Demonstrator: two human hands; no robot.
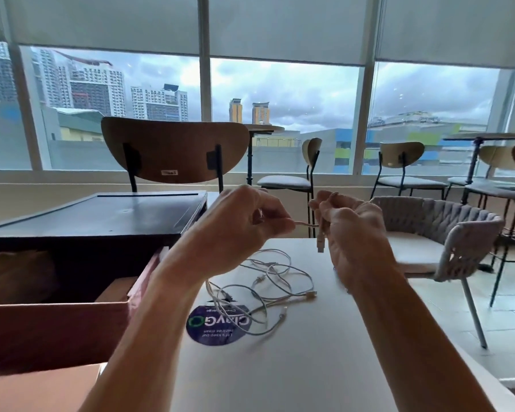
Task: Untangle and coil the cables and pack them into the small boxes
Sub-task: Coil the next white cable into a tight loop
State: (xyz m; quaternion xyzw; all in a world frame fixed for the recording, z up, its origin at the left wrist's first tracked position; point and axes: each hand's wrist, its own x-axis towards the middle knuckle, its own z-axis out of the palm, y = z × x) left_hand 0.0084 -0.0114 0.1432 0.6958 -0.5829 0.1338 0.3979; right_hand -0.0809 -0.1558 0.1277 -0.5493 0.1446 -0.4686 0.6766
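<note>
Head view: white table (280, 367) filled the lower frame. Open brown box (51, 331) sat at the left, with a dark flat-lidded box (95, 215) behind it. Brown-backed chair (173, 150) stood past the far side; grey woven armchair (458, 230) off right. Both hands were raised above the table, near each other. Left hand (235, 230) pinched a pale cable (305, 224) between thumb and fingers. Right hand (351, 230), fingers curled, gripped the same cable, a short taut span running between them. Round blue sticker (211, 328) lay on the tabletop below. Tangle of white cables (268, 281) rested loose on the table, partly across the sticker, outside either box. A USB plug (320, 246) hung down from the right hand.
</note>
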